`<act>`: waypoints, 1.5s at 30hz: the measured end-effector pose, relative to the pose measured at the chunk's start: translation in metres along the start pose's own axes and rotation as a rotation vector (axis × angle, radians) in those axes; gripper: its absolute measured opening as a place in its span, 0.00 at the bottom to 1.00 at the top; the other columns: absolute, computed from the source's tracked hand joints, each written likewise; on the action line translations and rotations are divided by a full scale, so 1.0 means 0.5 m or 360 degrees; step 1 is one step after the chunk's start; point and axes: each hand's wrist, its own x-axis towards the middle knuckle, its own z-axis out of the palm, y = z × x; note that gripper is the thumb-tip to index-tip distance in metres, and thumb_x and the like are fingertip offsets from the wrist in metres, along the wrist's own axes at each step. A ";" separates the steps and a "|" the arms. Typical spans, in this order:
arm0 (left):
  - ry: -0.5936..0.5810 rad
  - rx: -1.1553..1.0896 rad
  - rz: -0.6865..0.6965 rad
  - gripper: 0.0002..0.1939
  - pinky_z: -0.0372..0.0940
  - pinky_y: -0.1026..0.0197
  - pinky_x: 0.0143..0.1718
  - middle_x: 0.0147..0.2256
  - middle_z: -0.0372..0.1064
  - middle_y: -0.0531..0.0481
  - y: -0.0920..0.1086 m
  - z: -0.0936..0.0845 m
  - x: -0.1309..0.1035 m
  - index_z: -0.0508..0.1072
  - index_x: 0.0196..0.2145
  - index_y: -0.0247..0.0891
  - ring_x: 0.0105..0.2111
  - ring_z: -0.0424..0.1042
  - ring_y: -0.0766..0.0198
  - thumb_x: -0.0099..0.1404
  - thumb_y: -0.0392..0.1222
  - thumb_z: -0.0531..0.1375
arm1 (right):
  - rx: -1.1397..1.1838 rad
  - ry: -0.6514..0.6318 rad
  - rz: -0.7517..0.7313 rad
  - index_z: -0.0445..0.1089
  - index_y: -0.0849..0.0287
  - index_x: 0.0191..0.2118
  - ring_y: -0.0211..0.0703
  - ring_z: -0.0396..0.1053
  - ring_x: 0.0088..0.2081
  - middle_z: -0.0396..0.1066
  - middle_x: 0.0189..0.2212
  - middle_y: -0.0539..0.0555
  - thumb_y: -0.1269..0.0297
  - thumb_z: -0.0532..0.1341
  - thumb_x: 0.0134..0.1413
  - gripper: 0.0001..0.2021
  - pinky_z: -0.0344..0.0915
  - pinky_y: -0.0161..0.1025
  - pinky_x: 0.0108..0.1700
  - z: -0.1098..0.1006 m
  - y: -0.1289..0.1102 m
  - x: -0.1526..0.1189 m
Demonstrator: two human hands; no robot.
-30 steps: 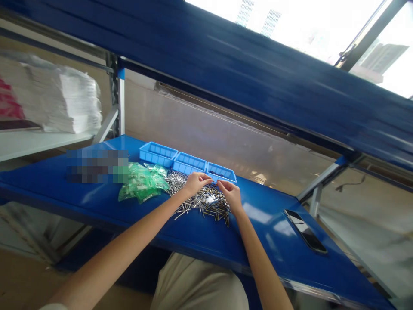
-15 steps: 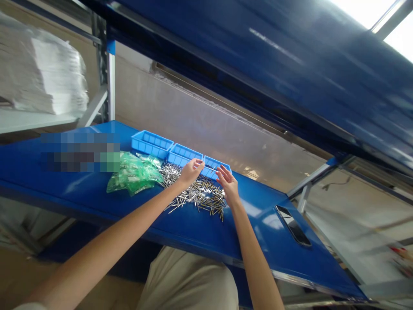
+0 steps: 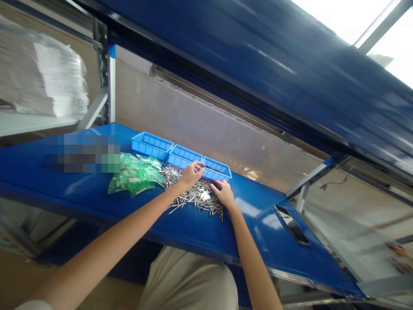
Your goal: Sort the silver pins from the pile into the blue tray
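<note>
Left grip [image 3: 191, 174]: fingers curled loosely, slightly parted, above the far side of the heap and near the close wall of the right tray; whether a thin piece sits between the fingertips, I cannot tell.
Right grip [image 3: 225, 194]: half open, thumb and fingers apart, low at the right side of the heap, with no piece visibly held; contact with the rods is hard to judge.
Rods [image 3: 185, 198]: a loose, criss-crossed heap, silvery on the left, with darker, brassy parts toward the right; it lies near the far edge of the surface [image 3: 206, 239], around the middle of its length.
Trays: three in a row along the far edge: left tray [image 3: 151, 149], middle tray [image 3: 180, 161], right tray [image 3: 218, 175].
Green bags [image 3: 134, 175]: bunched just left of the rods.
Phone [image 3: 292, 224]: flat, near the right edge.
Done: small dark pieces show inside the right tray, so some filling seems under way there; how much is finished cannot be judged.
Left: by the look of the heap, a great many rods lie loose outside the trays, so most of the handling appears to remain.
Hidden: the grips cover parts of the heap; the floors of the left and middle trays are hard to read.
Blurred: a pixelated patch [image 3: 82, 153] masks whatever is beside the green bags, toward the left end.
Cut off: the surface leaves view on the left.
</note>
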 end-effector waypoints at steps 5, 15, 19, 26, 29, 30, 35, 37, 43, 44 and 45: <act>-0.0123 0.0138 0.0093 0.11 0.61 0.64 0.31 0.28 0.69 0.50 -0.002 0.005 -0.008 0.70 0.34 0.36 0.26 0.66 0.66 0.55 0.42 0.54 | 0.0009 -0.0073 0.0058 0.74 0.53 0.32 0.39 0.65 0.28 0.69 0.29 0.52 0.55 0.56 0.47 0.12 0.60 0.37 0.31 0.007 0.002 0.003; -0.0368 0.0539 0.0520 0.13 0.55 0.54 0.46 0.29 0.70 0.49 -0.031 0.013 -0.017 0.72 0.39 0.39 0.36 0.66 0.58 0.56 0.44 0.56 | 0.0241 0.0082 0.0009 0.75 0.54 0.29 0.43 0.66 0.29 0.73 0.27 0.52 0.52 0.59 0.43 0.13 0.61 0.38 0.33 0.002 -0.017 -0.002; -0.0380 0.0331 0.0405 0.16 0.60 0.59 0.37 0.31 0.72 0.48 -0.031 0.011 -0.010 0.74 0.39 0.39 0.30 0.67 0.62 0.55 0.49 0.57 | 0.0605 0.0092 0.0022 0.74 0.58 0.31 0.44 0.68 0.30 0.74 0.27 0.54 0.51 0.60 0.43 0.15 0.63 0.39 0.34 -0.005 -0.039 -0.001; -0.0295 -0.0155 0.0187 0.14 0.62 0.63 0.31 0.29 0.74 0.47 -0.019 0.005 0.000 0.77 0.30 0.36 0.29 0.70 0.63 0.52 0.49 0.60 | 0.1031 0.0061 0.0187 0.75 0.60 0.30 0.47 0.70 0.32 0.74 0.28 0.55 0.52 0.63 0.39 0.16 0.64 0.40 0.34 -0.012 -0.063 -0.003; -0.0306 -0.0159 0.0177 0.13 0.63 0.63 0.32 0.28 0.74 0.47 -0.014 0.004 -0.002 0.77 0.29 0.36 0.30 0.71 0.62 0.52 0.48 0.60 | 0.1154 0.0116 0.0280 0.74 0.60 0.32 0.47 0.70 0.34 0.75 0.30 0.55 0.53 0.64 0.39 0.16 0.65 0.40 0.34 -0.013 -0.069 -0.002; -0.0317 -0.0115 0.0189 0.13 0.63 0.63 0.32 0.28 0.74 0.48 -0.012 0.004 -0.003 0.77 0.28 0.36 0.29 0.71 0.62 0.51 0.48 0.60 | 0.1182 0.0130 0.0292 0.74 0.60 0.33 0.47 0.70 0.34 0.74 0.30 0.55 0.53 0.63 0.39 0.16 0.65 0.39 0.34 -0.014 -0.071 -0.002; -0.0482 0.0171 0.0324 0.12 0.60 0.64 0.28 0.25 0.73 0.48 -0.013 0.005 -0.011 0.77 0.28 0.36 0.26 0.68 0.65 0.52 0.47 0.60 | 0.1144 0.0060 0.0190 0.74 0.60 0.32 0.45 0.70 0.34 0.74 0.30 0.55 0.52 0.61 0.43 0.16 0.65 0.38 0.34 -0.014 -0.079 -0.002; -0.0500 0.0288 0.0385 0.12 0.59 0.64 0.27 0.25 0.72 0.48 -0.018 0.006 -0.011 0.77 0.28 0.36 0.25 0.67 0.65 0.53 0.48 0.60 | 0.1107 0.0040 0.0163 0.73 0.60 0.34 0.44 0.70 0.33 0.74 0.30 0.55 0.52 0.61 0.43 0.17 0.65 0.38 0.33 -0.014 -0.080 -0.002; -0.0481 0.0401 0.0493 0.11 0.59 0.65 0.27 0.28 0.70 0.50 -0.026 0.007 -0.008 0.76 0.27 0.37 0.26 0.66 0.67 0.51 0.47 0.61 | 0.1094 0.0031 0.0097 0.73 0.61 0.30 0.43 0.69 0.31 0.73 0.28 0.54 0.53 0.62 0.41 0.15 0.64 0.36 0.33 -0.017 -0.074 -0.002; -0.0457 0.0373 0.0466 0.10 0.59 0.65 0.28 0.28 0.70 0.50 -0.025 0.007 -0.008 0.76 0.27 0.37 0.26 0.66 0.67 0.52 0.46 0.60 | 0.1098 0.0055 0.0127 0.73 0.61 0.31 0.42 0.69 0.31 0.73 0.29 0.54 0.53 0.62 0.42 0.15 0.64 0.36 0.33 -0.018 -0.073 -0.001; -0.0432 0.0351 0.0436 0.10 0.59 0.65 0.28 0.28 0.70 0.50 -0.023 0.006 -0.007 0.76 0.27 0.37 0.26 0.65 0.68 0.52 0.46 0.60 | 0.1098 0.0074 0.0161 0.73 0.60 0.32 0.42 0.69 0.32 0.73 0.30 0.54 0.53 0.62 0.42 0.16 0.64 0.36 0.33 -0.019 -0.072 -0.001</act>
